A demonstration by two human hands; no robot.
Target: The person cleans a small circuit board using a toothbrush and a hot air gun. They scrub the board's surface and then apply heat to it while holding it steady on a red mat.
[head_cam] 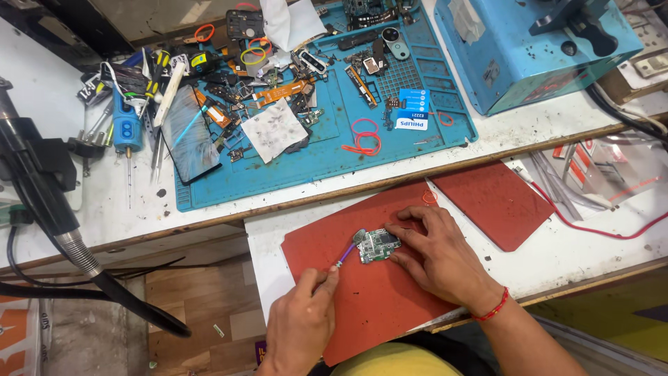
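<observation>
My right hand point(435, 254) lies flat on the small green circuit board point(379, 246), fingers spread narrowly over its right edge and pinning it to the red mat point(369, 299). The board sits near the middle of that mat, at about 12 o'clock from my body and just left of my right palm. A red thread band point(492, 310) circles my right wrist.

My left hand point(303, 320) comes in from 7 o'clock, closed around the purple handle of a small brush point(346, 253). The brush slants up toward 1 o'clock, and its grey bristle head touches the board's upper left corner.

A 2nd red mat point(497, 202) lies at 2 o'clock from the board, just apart from the 1st, on the white lower shelf point(268, 244).

Above, from 10 to 1 o'clock, the blue work mat point(417, 150) covers the upper bench. On it I see a dark phone screen point(189, 132) lying tilted at 10 o'clock, a smudged white paper square point(275, 129) beside it, 2 red rubber bands point(365, 138) at 12 o'clock, and loose phone parts and flex cables scattered toward the far edge. Left of the mat a blue handled tool point(127, 125) lies among screwdrivers.

At 2 o'clock, far back, stands a blue machine point(515, 49). At 9 o'clock a black hose with a ribbed metal neck point(69, 244) curves down past the bench edge.
</observation>
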